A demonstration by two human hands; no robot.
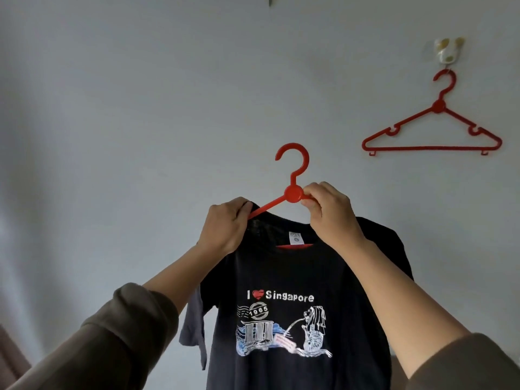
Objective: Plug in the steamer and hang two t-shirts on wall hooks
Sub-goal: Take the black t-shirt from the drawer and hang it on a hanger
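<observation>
A black t-shirt (295,277) with an "I love Singapore" print hangs on a red hanger (293,175) held up in front of the wall. My left hand (225,226) grips the shirt's collar and the hanger's left arm. My right hand (329,209) pinches the hanger's right arm just beside its round hub. At the upper right, an empty second red hanger (439,108) hangs from a wall hook (447,53). Another hook (270,0) shows as a thin metal tip at the top edge. No steamer is in view.
The pale grey wall (140,108) fills the view. A brownish edge of furniture or fabric (11,353) shows at the lower left corner.
</observation>
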